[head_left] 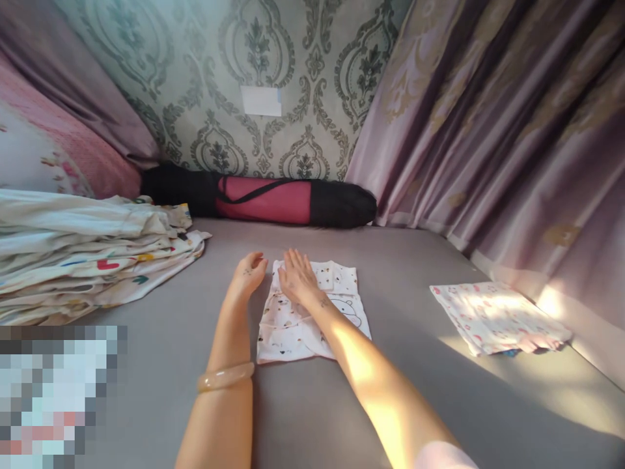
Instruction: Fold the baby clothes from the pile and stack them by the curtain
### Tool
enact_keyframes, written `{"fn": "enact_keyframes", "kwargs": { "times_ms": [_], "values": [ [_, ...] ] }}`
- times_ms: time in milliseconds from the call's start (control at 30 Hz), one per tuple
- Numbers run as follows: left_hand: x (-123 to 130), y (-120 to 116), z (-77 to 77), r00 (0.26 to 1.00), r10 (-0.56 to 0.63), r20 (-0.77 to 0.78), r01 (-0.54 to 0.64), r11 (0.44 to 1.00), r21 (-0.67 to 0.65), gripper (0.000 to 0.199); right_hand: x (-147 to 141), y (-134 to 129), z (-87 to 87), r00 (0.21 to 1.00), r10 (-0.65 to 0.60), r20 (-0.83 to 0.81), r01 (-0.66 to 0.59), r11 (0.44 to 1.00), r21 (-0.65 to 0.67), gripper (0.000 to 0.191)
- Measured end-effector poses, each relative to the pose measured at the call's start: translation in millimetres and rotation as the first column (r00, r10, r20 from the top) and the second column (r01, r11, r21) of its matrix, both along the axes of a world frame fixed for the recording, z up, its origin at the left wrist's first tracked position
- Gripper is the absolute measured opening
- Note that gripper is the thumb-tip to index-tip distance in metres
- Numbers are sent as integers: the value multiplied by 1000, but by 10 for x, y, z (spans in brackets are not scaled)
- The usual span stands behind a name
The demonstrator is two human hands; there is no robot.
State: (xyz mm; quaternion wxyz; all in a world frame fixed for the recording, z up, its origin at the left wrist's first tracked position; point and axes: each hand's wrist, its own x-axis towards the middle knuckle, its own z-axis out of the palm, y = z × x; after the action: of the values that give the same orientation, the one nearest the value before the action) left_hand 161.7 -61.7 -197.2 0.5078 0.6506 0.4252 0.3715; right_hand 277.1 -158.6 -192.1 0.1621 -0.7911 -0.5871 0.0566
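A folded white piece of children's clothing (288, 335) lies on the grey bed sheet in front of me. It has small dark prints and the outline of an animal's face. My right hand (297, 277) rests flat on its upper left part, fingers stretched out, covering some of the fabric. Just beyond the cloth's left edge is my left hand (250, 272), loosely curved, with nothing seen in it. A pale bangle (225, 378) circles the left forearm.
A pile of creased, cream-coloured fabric (97, 247) lies on the left. Another folded printed cloth (498, 312) is at the right, near the purple curtain (439, 130). A black and red long bag (266, 200) lies along the wall. The lower left corner is pixelated.
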Motion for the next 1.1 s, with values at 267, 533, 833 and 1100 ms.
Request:
{"fn": "enact_keyframes", "kwargs": {
  "times_ms": [267,533,833,1100],
  "values": [
    [130,-48,-60,972,-162,-168,176,982,72,45,128,-298,-253,992,-124,34,125,992,-22,57],
    [283,-163,-23,888,-246,-389,337,923,185,43,387,-429,-10,992,-79,-102,74,996,-46,61],
    [472,-481,-183,510,-122,-851,519,833,192,63,690,-763,-243,960,-258,106,269,958,-98,57],
    [446,-470,-146,483,-123,-867,539,822,183,67,742,-1044,30,978,-148,-146,132,985,-114,64]
  ]
}}
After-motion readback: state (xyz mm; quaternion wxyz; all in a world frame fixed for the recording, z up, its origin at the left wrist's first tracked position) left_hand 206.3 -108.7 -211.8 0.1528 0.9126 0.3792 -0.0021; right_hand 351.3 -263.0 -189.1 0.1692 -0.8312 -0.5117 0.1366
